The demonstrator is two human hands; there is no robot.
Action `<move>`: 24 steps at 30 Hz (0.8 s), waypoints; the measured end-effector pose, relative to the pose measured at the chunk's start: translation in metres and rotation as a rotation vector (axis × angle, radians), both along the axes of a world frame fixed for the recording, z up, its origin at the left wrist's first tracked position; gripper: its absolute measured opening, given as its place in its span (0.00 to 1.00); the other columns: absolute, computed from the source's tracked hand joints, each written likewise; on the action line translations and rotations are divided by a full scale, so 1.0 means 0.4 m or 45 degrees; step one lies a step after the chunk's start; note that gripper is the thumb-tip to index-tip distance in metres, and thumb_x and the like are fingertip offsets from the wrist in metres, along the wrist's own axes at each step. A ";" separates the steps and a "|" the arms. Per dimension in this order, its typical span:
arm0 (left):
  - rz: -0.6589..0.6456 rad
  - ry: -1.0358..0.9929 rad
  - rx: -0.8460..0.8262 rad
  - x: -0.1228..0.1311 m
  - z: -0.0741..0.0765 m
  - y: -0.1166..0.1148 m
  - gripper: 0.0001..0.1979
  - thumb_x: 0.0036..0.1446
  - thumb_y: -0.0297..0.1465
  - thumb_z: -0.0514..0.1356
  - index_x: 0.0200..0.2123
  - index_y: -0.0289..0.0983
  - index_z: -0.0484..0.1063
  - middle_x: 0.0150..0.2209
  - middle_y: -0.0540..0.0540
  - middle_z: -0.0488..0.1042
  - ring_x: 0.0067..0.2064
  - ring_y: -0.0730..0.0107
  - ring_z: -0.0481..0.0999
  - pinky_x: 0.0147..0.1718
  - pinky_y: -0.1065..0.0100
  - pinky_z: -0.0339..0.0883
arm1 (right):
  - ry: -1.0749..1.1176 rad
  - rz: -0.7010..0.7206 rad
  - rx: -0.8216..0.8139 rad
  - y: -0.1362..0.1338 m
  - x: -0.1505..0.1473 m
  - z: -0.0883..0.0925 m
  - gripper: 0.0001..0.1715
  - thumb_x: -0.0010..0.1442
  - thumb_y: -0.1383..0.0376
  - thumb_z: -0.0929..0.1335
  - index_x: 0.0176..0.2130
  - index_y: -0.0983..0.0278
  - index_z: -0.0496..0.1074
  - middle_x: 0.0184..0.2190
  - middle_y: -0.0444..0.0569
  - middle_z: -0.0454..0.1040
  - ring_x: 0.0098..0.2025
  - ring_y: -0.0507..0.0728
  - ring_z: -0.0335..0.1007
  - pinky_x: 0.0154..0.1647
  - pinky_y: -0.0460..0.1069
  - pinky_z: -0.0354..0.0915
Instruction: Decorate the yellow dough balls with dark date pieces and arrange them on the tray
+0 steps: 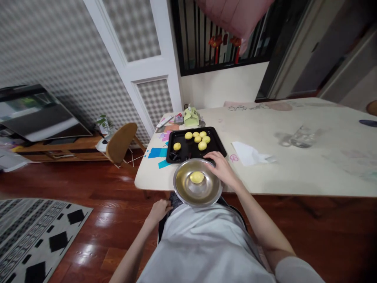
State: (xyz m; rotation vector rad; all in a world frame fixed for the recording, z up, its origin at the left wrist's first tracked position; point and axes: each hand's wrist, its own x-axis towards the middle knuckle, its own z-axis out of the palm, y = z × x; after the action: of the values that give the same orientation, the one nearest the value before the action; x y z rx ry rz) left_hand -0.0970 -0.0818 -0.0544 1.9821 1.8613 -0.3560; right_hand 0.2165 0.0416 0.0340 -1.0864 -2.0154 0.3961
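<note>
A steel bowl (182, 188) sits at the table's near edge, with one yellow, lemon-like fruit (197, 177) in it. My right hand (220, 167) is at the bowl's upper right rim, thumb and fingers curved round it. Down beside my left hip, near the dark cloth, rests my left hand (160, 209); what its fingers hold, if anything, cannot be made out. Just beyond the bowl a black tray (216, 143) carries several yellow fruits (202, 146) and a small dark object (174, 156) in its near left corner.
On the white table (256, 122) are a green tissue box (191, 117), a white paper (246, 153) and a clear glass container (303, 137). A wooden chair (120, 143) stands left of the table. A pink balloon (235, 13) hangs above.
</note>
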 end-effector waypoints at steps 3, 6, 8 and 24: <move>-0.041 -0.086 0.042 -0.027 -0.006 0.012 0.07 0.67 0.35 0.63 0.46 0.42 0.79 0.48 0.43 0.84 0.53 0.57 0.83 0.48 0.68 0.70 | -0.036 -0.074 0.009 0.038 0.016 -0.002 0.12 0.68 0.61 0.67 0.48 0.62 0.78 0.49 0.55 0.78 0.55 0.65 0.72 0.60 0.60 0.68; -0.071 -0.133 0.055 -0.041 -0.010 0.016 0.11 0.61 0.34 0.67 0.47 0.41 0.78 0.47 0.44 0.84 0.51 0.57 0.84 0.46 0.68 0.71 | -0.118 -0.122 0.011 0.083 0.024 0.004 0.13 0.69 0.62 0.67 0.49 0.62 0.77 0.50 0.55 0.78 0.56 0.65 0.71 0.61 0.59 0.68; -0.076 -0.121 0.054 -0.035 -0.013 0.021 0.10 0.61 0.34 0.67 0.46 0.41 0.78 0.46 0.43 0.84 0.51 0.55 0.84 0.46 0.67 0.71 | -0.206 -0.151 0.010 0.117 0.022 0.011 0.14 0.69 0.62 0.66 0.50 0.63 0.77 0.50 0.56 0.78 0.56 0.65 0.71 0.60 0.59 0.68; 0.186 0.048 0.247 0.063 -0.079 0.052 0.21 0.67 0.21 0.51 0.58 0.34 0.76 0.53 0.32 0.81 0.58 0.53 0.81 0.53 0.63 0.73 | -0.621 -0.302 -0.157 0.263 -0.048 0.019 0.21 0.70 0.65 0.66 0.60 0.64 0.71 0.61 0.60 0.74 0.56 0.67 0.76 0.51 0.55 0.72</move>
State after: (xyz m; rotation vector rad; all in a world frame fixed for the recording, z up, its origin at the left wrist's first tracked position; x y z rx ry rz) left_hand -0.0720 -0.0610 -0.0858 1.9562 2.1213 -0.1767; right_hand 0.1973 0.1467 0.0415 -1.6014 -2.2605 0.1383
